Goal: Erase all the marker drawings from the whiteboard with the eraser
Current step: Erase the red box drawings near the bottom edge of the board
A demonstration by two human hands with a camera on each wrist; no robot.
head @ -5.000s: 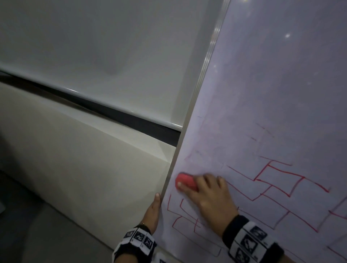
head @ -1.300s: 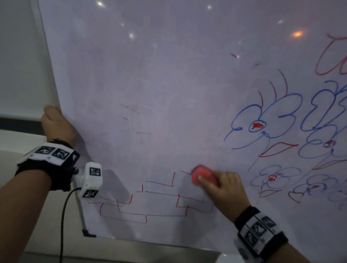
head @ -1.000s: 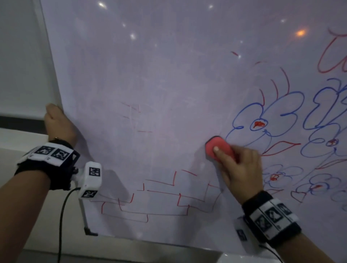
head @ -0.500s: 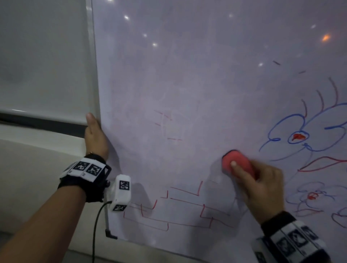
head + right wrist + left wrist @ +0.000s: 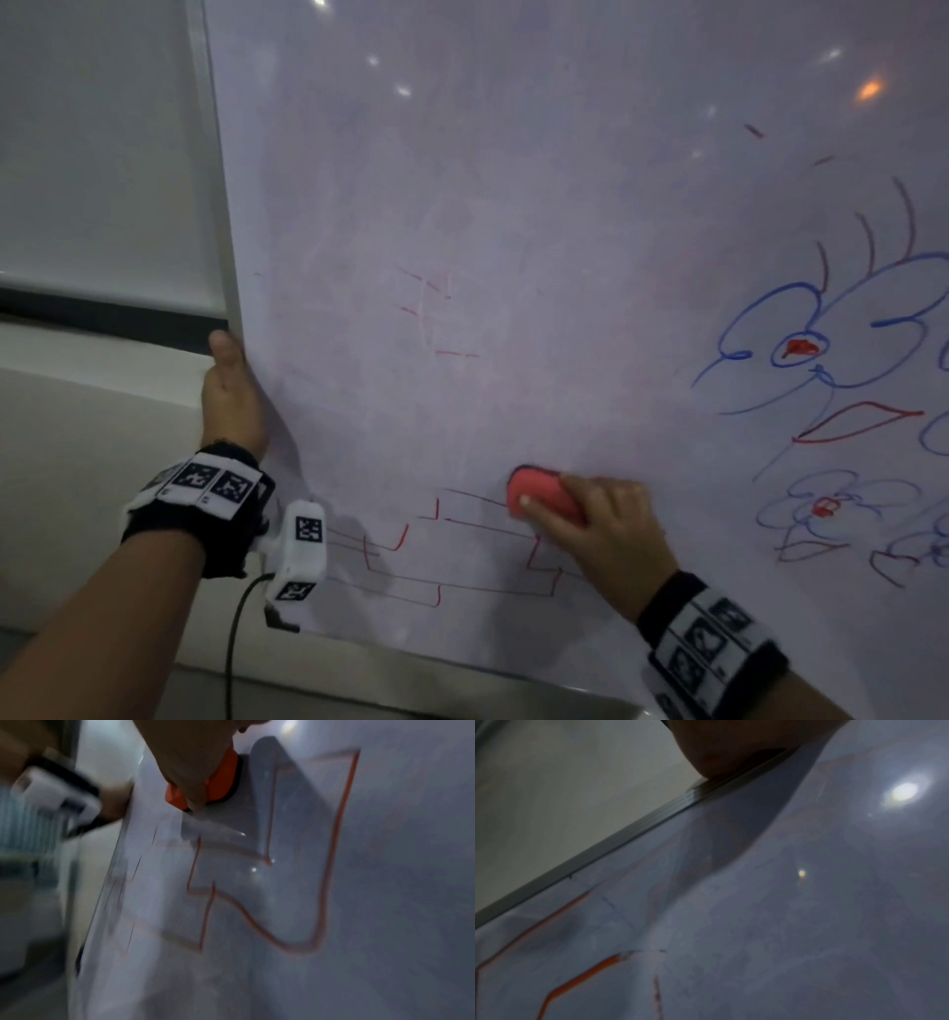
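Note:
The whiteboard point(image 5: 513, 205) fills most of the head view. My right hand point(image 5: 595, 524) grips the red eraser point(image 5: 539, 493) and presses it flat on the board at the upper right of the red brick-pattern lines point(image 5: 411, 575). The right wrist view shows the eraser point(image 5: 223, 780) under my fingers, with red lines point(image 5: 334, 862) below it. My left hand point(image 5: 228, 395) holds the board's left frame edge point(image 5: 215, 205), thumb in front; its other fingers are hidden behind the board. Faint red strokes point(image 5: 436, 308) sit mid-board. Blue and red flowers point(image 5: 821, 349) cover the right side.
A pale wall point(image 5: 92, 144) with a dark band point(image 5: 102, 316) and a ledge point(image 5: 77, 411) lies left of the board. The board's bottom rail point(image 5: 462, 668) runs below the drawings. Ceiling lights reflect on the board's surface point(image 5: 903, 791).
My right hand has swept the eraser down and left from beside the blue flower onto the red brick lines, part of which is wiped away. The left hand keeps its hold on the frame.

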